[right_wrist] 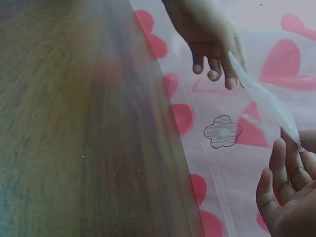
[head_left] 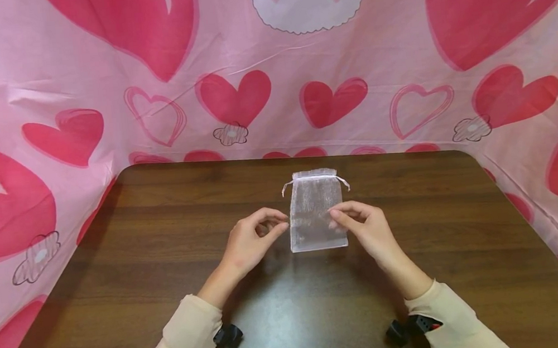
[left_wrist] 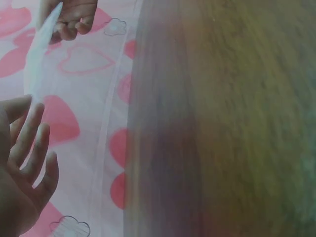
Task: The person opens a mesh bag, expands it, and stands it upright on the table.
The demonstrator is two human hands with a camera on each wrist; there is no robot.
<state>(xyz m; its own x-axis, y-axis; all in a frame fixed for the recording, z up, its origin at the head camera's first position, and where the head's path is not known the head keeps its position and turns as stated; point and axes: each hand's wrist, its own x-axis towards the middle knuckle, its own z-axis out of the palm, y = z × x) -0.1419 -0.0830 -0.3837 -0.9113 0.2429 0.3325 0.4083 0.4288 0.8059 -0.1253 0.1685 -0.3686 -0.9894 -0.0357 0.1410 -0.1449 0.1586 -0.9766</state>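
A sheer white organza drawstring bag [head_left: 313, 201] is held up over the table, its gathered top with ribbon ties pointing away. At its left edge, the left hand [head_left: 252, 238] pinches the fabric between thumb and index finger. The right hand [head_left: 369, 230] grips the opposite side, some fingertips showing through the mesh. Seen edge-on in the left wrist view, the bag [left_wrist: 38, 61] is a thin, slightly bowed sheet. The right wrist view has the bag [right_wrist: 270, 104] stretching between both hands, well above the tabletop.
Under the hands lies a dark brown wooden table [head_left: 135, 300] with rounded far corners. Pink cloth [head_left: 278, 56] printed with hearts hangs around its back and sides. Each wrist carries a small black camera, one on the left [head_left: 229, 335] and one on the right [head_left: 410, 328].
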